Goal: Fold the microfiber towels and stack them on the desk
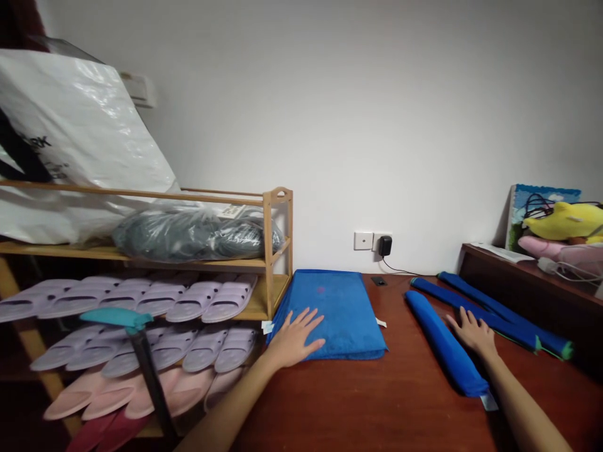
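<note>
My left hand (296, 339) lies flat with its fingers spread on the front left part of a stack of folded blue cloths (336, 307), which look like towels. White tags stick out at both sides of the stack. On the right, my right hand (475, 333) rests with fingers apart beside a rolled blue cloth (440, 342), its fingertips close to the roll; whether they touch it I cannot tell. Beyond that hand, two narrower blue rolls with green edges (513, 323) lie slanting on the table.
A wooden rack (277, 251) with several lilac slippers (188, 295) and pink slippers (108, 389) stands on the left, a white bag (85, 125) on top. A black plug (385, 246) sits in the wall socket. Plush toys (565, 220) lie on a raised shelf (518, 270) at the right of the brown table (339, 408).
</note>
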Action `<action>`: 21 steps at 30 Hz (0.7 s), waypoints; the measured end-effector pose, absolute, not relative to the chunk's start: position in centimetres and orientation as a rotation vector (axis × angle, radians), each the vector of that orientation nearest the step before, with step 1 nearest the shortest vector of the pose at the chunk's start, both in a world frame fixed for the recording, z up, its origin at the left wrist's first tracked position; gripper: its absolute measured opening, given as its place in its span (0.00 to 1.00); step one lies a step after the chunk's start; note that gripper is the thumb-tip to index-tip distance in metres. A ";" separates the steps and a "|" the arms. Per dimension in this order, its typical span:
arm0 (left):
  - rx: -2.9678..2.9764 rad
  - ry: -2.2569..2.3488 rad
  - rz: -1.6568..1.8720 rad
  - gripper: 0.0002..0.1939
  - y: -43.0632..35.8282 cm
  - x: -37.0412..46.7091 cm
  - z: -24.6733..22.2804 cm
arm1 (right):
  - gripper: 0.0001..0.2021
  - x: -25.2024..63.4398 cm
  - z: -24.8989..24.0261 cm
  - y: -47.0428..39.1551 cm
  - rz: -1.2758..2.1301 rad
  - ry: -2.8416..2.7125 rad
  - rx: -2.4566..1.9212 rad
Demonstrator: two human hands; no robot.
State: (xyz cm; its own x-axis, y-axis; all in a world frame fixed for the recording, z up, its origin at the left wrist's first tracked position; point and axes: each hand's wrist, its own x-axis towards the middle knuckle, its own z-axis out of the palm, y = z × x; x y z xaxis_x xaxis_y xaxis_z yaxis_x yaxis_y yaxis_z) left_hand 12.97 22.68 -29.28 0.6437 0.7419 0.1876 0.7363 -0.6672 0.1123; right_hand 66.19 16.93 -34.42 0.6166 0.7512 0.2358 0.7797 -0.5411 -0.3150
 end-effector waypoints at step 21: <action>2.820 1.234 0.321 0.33 22.8 13.1 -29.3 | 0.30 50.3 -33.5 2.5 -0.346 -1.713 -2.335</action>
State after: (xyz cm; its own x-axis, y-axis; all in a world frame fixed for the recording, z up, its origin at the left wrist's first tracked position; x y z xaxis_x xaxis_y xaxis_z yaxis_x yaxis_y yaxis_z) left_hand 13.09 22.77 -29.28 0.6607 0.7311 0.1702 0.7214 -0.6811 0.1255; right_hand 50.29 2.53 -33.52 0.2909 0.9021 0.3187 0.9551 -0.2936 -0.0406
